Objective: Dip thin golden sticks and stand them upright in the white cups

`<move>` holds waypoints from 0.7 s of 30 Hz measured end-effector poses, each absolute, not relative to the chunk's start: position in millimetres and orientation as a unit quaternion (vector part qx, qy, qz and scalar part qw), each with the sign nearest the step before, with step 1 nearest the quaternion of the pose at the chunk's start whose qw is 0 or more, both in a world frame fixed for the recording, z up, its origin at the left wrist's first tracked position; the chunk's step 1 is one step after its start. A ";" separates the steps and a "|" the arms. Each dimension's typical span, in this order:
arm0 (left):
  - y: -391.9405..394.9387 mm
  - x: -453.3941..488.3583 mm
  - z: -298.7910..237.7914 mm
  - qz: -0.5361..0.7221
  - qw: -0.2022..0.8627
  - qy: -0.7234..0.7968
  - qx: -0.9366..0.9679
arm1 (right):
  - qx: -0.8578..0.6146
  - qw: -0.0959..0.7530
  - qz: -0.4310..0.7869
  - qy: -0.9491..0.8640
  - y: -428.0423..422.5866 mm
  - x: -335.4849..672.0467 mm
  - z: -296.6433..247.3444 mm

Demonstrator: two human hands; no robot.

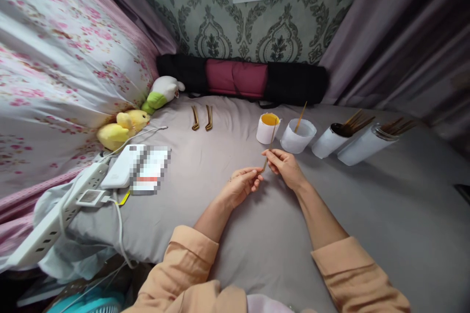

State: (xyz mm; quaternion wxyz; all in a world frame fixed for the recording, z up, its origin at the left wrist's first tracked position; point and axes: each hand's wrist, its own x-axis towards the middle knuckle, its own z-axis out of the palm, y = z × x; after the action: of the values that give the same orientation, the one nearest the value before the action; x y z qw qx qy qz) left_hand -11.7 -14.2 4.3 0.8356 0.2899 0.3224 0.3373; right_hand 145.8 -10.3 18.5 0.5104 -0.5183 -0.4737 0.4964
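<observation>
Thin brown stick [270, 145], upright, pinched between left hand [242, 187] and right hand [284, 166]

The bed [385, 200] has a plain grey sheet, and a cup of yellow stuff [268, 129] stands on it. Just right of that cup is a white cup [298, 137], then a white tube [328, 143] and a second tube [363, 147], both on their sides. Left of the cup lie two bent brown pieces [201, 118]. Further left are a yellow soft toy [123, 127], a power bank [123, 166] and a power strip [58, 215]. Behind the cup is a black and maroon roll [242, 78].
</observation>
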 end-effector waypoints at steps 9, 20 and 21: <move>-12.3 -13.5 5.6 0.314 0.863 0.319 0.235 | -0.521 0.494 0.476 -0.508 -13.1 147.1 22.8; -15.8 -14.3 5.2 0.295 0.884 0.284 0.224 | -0.566 0.435 0.430 -0.552 -18.2 150.3 36.5; -16.3 -14.1 5.3 0.294 0.885 0.281 0.227 | -0.569 0.434 0.427 -0.554 -18.9 150.6 37.4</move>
State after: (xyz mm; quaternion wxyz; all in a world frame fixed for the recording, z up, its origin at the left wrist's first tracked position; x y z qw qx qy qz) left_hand -14.1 -16.3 5.3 0.8848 0.2273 0.2812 0.2940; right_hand 150.6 -18.9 37.4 0.4335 -0.5685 -0.5538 0.4268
